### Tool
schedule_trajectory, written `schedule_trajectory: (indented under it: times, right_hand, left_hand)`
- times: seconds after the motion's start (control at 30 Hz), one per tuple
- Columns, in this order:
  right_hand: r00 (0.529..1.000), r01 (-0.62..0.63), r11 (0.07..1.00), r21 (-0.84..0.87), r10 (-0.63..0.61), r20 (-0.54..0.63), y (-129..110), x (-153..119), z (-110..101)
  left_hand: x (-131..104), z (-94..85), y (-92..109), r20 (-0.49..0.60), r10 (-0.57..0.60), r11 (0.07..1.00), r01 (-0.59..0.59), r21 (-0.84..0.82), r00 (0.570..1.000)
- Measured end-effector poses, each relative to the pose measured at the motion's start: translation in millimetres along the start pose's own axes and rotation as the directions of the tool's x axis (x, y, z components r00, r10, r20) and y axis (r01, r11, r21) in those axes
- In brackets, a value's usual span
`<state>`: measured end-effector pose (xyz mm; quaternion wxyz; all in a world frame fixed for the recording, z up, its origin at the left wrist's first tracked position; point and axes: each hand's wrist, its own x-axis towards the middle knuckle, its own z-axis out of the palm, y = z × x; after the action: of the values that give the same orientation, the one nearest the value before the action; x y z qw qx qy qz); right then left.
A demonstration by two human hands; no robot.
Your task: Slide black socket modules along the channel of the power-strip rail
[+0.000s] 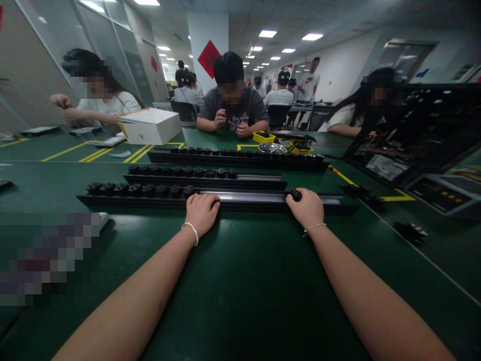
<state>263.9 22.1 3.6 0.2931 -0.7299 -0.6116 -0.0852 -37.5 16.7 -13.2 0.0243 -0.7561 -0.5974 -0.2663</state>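
The nearest long black rail (255, 196) lies across the table in front of me, with a shiny metal channel along its top. Several round black socket-like modules (134, 189) sit in a row on its left part. My left hand (202, 209) is closed over the rail's front edge, just beside the last module in the row, its thumb pointing right. Toward the rail's right part, my right hand (308, 205) grips a single round black module (295, 195) at the channel. The fingertips of both hands are partly hidden behind the rail or the module.
Behind lie a second rail (259, 177), partly filled, and a third rail (240, 159) with a long row of modules. Loose black parts (409, 232) lie right, near a dark open case (417, 130). A white box (154, 125) stands back left. Co-workers sit around the table.
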Motion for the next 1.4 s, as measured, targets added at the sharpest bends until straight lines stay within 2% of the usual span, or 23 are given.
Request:
schedule_trajectory:
  times: [0.73, 1.4]
  right_hand:
    - [0.999, -0.047, 0.998, -0.038, 0.046, -0.028, 5.5, 0.7, -2.2]
    - [0.997, -0.079, 0.996, -0.042, 0.079, 0.0, 6.8, 1.3, -5.4]
  left_hand:
    - [0.0, -1.1, 1.0, 0.007, -0.007, 1.0, 0.007, -0.002, 1.0]
    - [-0.2, -2.5, 1.5, 0.02, -0.011, 1.0, 0.011, 0.002, 1.0]
